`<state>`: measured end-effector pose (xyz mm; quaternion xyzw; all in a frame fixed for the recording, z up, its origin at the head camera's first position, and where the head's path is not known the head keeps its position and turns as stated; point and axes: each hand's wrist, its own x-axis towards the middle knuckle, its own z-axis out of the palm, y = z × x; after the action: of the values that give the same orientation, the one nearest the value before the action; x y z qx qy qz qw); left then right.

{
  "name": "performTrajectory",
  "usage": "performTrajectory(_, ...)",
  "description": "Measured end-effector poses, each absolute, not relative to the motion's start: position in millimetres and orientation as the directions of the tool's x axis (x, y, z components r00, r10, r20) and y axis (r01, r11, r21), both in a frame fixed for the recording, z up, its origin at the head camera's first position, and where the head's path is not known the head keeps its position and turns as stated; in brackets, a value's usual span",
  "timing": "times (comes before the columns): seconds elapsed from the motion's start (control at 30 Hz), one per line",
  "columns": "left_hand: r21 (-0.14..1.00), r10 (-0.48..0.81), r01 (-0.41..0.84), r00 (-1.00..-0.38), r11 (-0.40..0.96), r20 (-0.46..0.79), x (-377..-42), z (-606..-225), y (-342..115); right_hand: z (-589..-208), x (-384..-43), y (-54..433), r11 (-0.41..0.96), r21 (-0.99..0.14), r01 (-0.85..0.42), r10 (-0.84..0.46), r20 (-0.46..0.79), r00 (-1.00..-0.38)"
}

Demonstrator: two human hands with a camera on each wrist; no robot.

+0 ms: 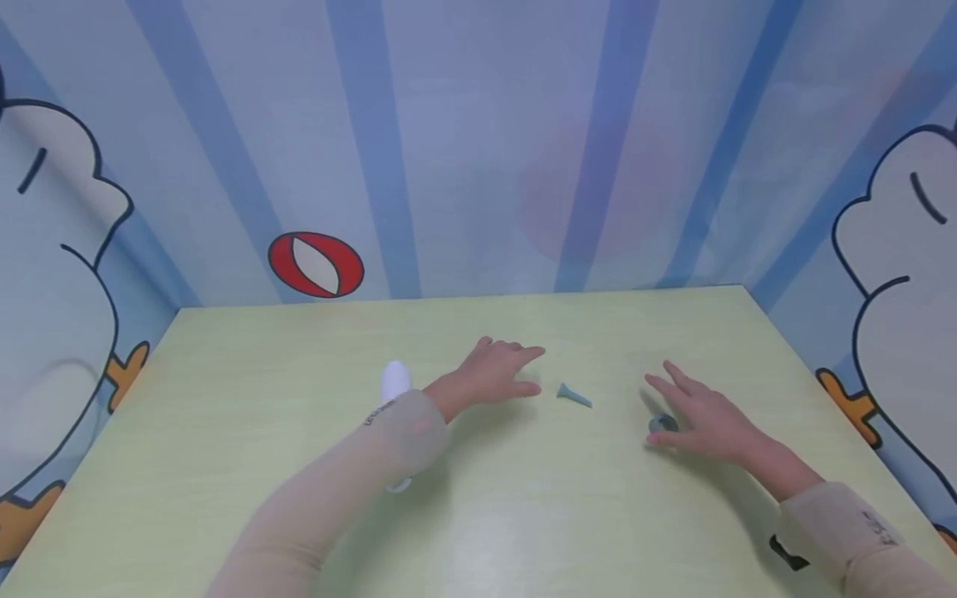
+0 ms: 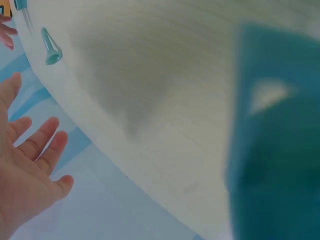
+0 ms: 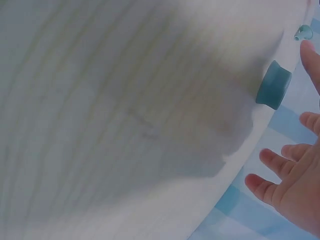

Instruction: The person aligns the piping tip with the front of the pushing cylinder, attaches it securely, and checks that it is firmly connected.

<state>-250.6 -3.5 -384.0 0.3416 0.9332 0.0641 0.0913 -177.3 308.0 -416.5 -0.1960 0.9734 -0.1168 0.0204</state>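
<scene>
Seems to be at an early stage or a pause, judging from parts lying loose. Can see the small teal funnel (image 1: 573, 395) lying on its side on the table (image 1: 523, 523), between the left hand (image 1: 493, 371) and the right hand (image 1: 714, 423), apart from both. Can also see a round teal piece (image 1: 663, 424) near the right thumb, and a long pale object (image 1: 395, 379) partly hidden behind the left sleeve (image 1: 329, 507). Cannot make out any joining of funnel and round piece; would call both not yet picked up, with any work on either left undone. As for grip, spread wide on the left, with thumb and fingers parted towards the funnel but holding nothing. Likewise spread on the right, to either side of the round piece in the head view, yet showing a gap from it in the right wrist view, so gripping nothing there either
</scene>
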Motion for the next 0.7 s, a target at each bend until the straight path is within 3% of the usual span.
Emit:
performTrajectory(0.5,0.398,0.596,0.488,-0.774,0.777,-0.215,-259.7,-394.7,26.4,-414.0,-175.9,308.7,0.897,-0.308,-0.317,-0.34,-0.025,-0.94)
performTrajectory(0.7,0.417,0.598,0.485,-0.776,0.769,-0.199,-260.9,-401.9,36.7,-412.8,-176.5,310.9,0.884,-0.362,-0.295,-0.334,-0.047,-0.941)
